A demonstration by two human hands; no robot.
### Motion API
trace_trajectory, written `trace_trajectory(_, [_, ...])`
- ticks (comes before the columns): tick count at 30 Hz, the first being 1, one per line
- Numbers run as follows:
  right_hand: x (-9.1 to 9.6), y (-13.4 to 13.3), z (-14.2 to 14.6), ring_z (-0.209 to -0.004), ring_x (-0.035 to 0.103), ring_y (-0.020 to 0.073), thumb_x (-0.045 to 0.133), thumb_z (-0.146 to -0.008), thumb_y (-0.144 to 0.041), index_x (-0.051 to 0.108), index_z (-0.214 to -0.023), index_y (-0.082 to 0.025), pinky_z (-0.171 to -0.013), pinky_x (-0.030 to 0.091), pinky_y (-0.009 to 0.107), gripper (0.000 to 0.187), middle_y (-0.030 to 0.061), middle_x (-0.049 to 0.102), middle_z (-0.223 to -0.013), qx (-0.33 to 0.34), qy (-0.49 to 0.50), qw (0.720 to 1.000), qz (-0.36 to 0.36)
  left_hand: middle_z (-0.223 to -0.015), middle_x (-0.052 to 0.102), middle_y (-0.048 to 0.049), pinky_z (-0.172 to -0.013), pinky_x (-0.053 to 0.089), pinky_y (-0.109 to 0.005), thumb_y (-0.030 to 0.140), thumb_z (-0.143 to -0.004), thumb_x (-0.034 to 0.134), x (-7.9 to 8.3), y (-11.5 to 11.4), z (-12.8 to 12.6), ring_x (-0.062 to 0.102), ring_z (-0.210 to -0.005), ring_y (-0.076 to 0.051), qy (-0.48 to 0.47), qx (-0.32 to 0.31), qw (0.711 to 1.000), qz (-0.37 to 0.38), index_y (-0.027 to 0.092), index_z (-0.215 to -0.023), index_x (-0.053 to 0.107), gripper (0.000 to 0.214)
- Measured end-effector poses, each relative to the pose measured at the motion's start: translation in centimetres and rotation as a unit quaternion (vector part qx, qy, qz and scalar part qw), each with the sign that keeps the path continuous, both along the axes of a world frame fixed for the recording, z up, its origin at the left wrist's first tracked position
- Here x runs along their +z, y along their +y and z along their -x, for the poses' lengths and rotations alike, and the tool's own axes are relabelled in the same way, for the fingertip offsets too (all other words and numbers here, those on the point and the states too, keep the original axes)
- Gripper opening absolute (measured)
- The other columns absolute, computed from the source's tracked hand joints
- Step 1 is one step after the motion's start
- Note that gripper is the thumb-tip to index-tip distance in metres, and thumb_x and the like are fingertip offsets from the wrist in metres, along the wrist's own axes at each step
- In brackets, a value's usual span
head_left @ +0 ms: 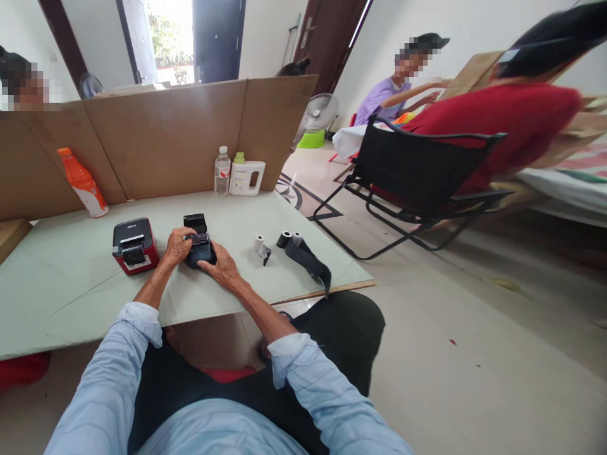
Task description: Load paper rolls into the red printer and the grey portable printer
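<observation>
Left hand (177,245): fingers right at the opening of the black printer (200,254), grip too small to tell!
Right hand (224,268): clasping its near side.
Black printer: lid up, at the table (233,256), right of the red printer (136,234).

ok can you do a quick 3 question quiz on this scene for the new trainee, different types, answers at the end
1. The left hand and right hand both touch the black device. Which is nearer the red-and-black box?
2. True or false: the device's lid is shut.
3. Fill in: at the back of the table, the clear bottle stands next to the white ____ with a green cap.

Key
1. Left hand
2. False; the lid is raised
3. Jug
</observation>
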State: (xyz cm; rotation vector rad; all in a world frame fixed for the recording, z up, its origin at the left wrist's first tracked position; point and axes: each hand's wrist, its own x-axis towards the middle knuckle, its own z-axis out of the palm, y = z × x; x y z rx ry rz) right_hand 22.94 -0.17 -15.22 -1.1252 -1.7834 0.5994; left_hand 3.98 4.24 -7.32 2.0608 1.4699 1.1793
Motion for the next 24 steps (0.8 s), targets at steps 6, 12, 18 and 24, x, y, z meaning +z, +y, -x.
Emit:
trace_trajectory(6, [0.2, -0.2, 0.0, -0.140, 0.059, 0.0365, 0.079, -0.087, -0.046, 0.052, -0.155, -0.018, -0.120, 0.047, 0.056, 0.078, 0.0192, 0.062, -0.151, 0.004, 0.009, 1.000, 0.006, -0.079, 0.072, -0.0020, -0.074, 0.052, -0.031, 0.024, -0.085, 0.060, 1.4, -0.7, -0.4, 0.063, -0.074, -0.019, -0.063, -0.012, 0.997, 0.048, 0.017, -0.090, 0.078, 0.020])
trace_trajectory(12, [0.1, -0.1, 0.2, -0.141, 0.058, 0.0360, 0.078, -0.088, -0.043, 0.054, -0.154, -0.019, -0.121, 0.047, 0.057, 0.074, 0.0191, 0.062, -0.150, -0.007, 0.026, 1.000, -0.010, -0.071, 0.065, 0.0007, -0.065, 0.044, -0.027, 0.029, -0.089, 0.060, 2.8, -1.4, -0.3, 0.055, -0.068, -0.016, -0.059, -0.009, 0.998, 0.028, 0.017, -0.088, 0.075, 0.019])
trace_trajectory(18, [1.2, -0.5, -0.1, -0.135, 0.061, 0.0329, 0.073, -0.092, -0.038, 0.056, -0.153, -0.023, -0.111, 0.055, 0.053, 0.065, 0.0166, 0.062, -0.150, -0.007, 0.084, 0.996, -0.039, -0.081, 0.073, -0.0018, -0.076, 0.052, -0.031, 0.016, -0.084, 0.056, 3.1, -3.6, -0.5, 0.062, -0.074, -0.019, 0.022, -0.029, 0.999, 0.010, 0.019, -0.096, 0.077, 0.024])
trace_trajectory(24, [3.1, -0.7, -0.1, -0.123, 0.066, 0.0293, 0.064, -0.090, -0.021, 0.074, -0.128, -0.027, -0.101, 0.059, 0.046, 0.040, 0.0104, 0.072, -0.131, 0.011, 0.094, 0.990, -0.105, -0.109, 0.079, -0.0070, -0.105, 0.054, -0.041, 0.002, -0.073, 0.051, 2.5, -5.8, -0.7, 0.070, -0.108, -0.024, 0.092, -0.093, 0.990, -0.055, 0.022, -0.099, 0.077, 0.042])
